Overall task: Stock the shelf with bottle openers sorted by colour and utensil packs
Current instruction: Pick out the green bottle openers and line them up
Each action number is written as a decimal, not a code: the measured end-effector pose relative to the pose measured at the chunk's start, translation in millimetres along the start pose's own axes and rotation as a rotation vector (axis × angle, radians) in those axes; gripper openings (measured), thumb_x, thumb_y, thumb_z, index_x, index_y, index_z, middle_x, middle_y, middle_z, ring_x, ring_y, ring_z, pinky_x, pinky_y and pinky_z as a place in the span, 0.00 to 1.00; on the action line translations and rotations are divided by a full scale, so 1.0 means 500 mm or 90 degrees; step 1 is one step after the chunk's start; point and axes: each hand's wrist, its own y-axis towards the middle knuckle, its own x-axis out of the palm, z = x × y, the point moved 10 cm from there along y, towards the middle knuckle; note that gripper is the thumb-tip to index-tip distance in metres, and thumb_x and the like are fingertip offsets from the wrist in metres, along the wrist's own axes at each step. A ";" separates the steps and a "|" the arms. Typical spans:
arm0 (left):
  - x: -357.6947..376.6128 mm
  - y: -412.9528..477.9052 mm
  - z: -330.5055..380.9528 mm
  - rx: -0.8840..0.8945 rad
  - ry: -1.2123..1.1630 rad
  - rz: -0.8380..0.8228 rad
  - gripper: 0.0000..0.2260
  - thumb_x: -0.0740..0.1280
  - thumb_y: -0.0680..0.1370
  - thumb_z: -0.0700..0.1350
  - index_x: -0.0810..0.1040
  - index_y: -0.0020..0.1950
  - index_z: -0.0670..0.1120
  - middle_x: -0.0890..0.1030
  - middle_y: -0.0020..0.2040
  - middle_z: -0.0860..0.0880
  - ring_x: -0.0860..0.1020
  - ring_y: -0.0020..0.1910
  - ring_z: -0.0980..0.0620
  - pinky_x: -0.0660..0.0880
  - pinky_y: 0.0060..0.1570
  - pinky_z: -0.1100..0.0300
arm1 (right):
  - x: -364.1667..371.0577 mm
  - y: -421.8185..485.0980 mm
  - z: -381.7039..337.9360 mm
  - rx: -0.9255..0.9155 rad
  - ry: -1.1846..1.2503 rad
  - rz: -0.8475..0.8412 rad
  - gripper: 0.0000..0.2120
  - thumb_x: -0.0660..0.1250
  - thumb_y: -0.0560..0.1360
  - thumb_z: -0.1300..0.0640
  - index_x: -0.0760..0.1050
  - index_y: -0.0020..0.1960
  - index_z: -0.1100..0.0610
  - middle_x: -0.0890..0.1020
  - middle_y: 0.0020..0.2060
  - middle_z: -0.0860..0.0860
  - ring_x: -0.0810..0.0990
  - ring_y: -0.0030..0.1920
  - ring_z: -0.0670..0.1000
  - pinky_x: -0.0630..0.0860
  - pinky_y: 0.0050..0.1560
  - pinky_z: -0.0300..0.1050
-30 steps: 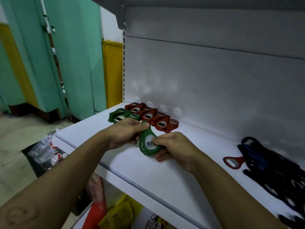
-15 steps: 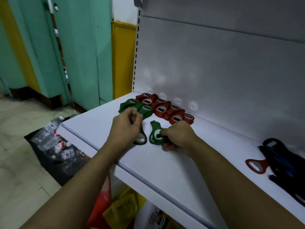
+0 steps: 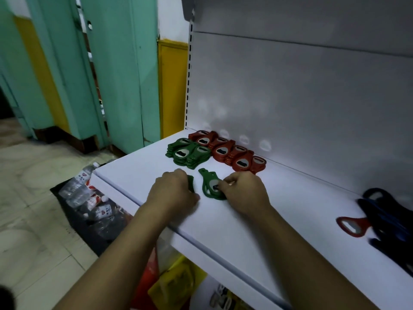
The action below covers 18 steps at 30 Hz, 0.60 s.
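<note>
On the white shelf (image 3: pixel 257 231) my left hand (image 3: pixel 173 190) curls over a green bottle opener (image 3: pixel 191 183), mostly hidden under the fingers. Beside it my right hand (image 3: pixel 243 191) pinches a small stack of green openers (image 3: pixel 209 186) lying flat on the shelf. Behind the hands, stacked green openers (image 3: pixel 187 153) sit in front of a row of stacked red openers (image 3: pixel 228 151) along the back panel.
A pile of dark blue and black openers (image 3: pixel 386 220) with one red opener (image 3: pixel 353 227) lies at the right. Below the shelf's left end a black bag of water bottles (image 3: pixel 89 198) sits on the floor. Red and yellow packages (image 3: pixel 176 283) show on the lower level.
The green openers held together in both hands have been split and lowered onto the shelf; each hand now holds its own part, set side by side.
</note>
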 end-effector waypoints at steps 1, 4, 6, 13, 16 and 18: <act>0.001 0.000 -0.003 -0.015 -0.002 -0.026 0.14 0.70 0.76 0.52 0.68 0.41 0.47 0.72 0.41 0.49 0.72 0.45 0.47 0.66 0.39 0.58 | -0.005 -0.005 0.001 -0.007 0.018 0.009 0.11 0.66 0.76 0.50 0.84 0.49 0.54 0.85 0.45 0.50 0.81 0.47 0.51 0.77 0.49 0.44; -0.005 0.002 -0.018 -0.037 -0.051 -0.037 0.09 0.68 0.78 0.48 0.72 0.45 0.45 0.74 0.43 0.47 0.72 0.44 0.48 0.67 0.39 0.58 | -0.002 -0.016 0.004 -0.030 0.047 -0.003 0.12 0.64 0.78 0.51 0.84 0.50 0.56 0.85 0.45 0.52 0.81 0.47 0.52 0.77 0.50 0.45; -0.013 0.004 -0.026 -0.033 -0.127 -0.022 0.06 0.63 0.79 0.43 0.76 0.49 0.41 0.78 0.44 0.44 0.74 0.42 0.47 0.69 0.37 0.58 | 0.001 -0.022 0.004 -0.046 0.051 -0.012 0.13 0.64 0.79 0.51 0.84 0.50 0.57 0.85 0.44 0.53 0.81 0.47 0.53 0.78 0.50 0.46; 0.039 0.012 0.020 -0.117 -0.570 -0.022 0.05 0.69 0.78 0.41 0.80 0.48 0.39 0.79 0.40 0.44 0.73 0.34 0.52 0.68 0.33 0.61 | -0.002 -0.023 0.013 -0.054 0.062 -0.013 0.12 0.61 0.77 0.58 0.82 0.43 0.61 0.84 0.39 0.56 0.80 0.41 0.56 0.78 0.42 0.44; 0.031 0.024 0.036 -0.103 -0.451 0.047 0.06 0.71 0.76 0.45 0.80 0.50 0.43 0.82 0.43 0.46 0.78 0.38 0.53 0.70 0.35 0.62 | 0.000 -0.022 0.020 -0.048 0.077 -0.027 0.12 0.62 0.76 0.59 0.82 0.42 0.60 0.84 0.38 0.55 0.81 0.41 0.55 0.79 0.44 0.47; 0.018 0.022 0.041 -0.078 -0.292 0.090 0.08 0.71 0.76 0.48 0.79 0.52 0.45 0.81 0.46 0.48 0.78 0.43 0.52 0.70 0.39 0.61 | -0.004 -0.022 0.019 -0.046 0.085 -0.028 0.11 0.62 0.76 0.59 0.82 0.42 0.59 0.84 0.39 0.54 0.81 0.41 0.54 0.78 0.43 0.44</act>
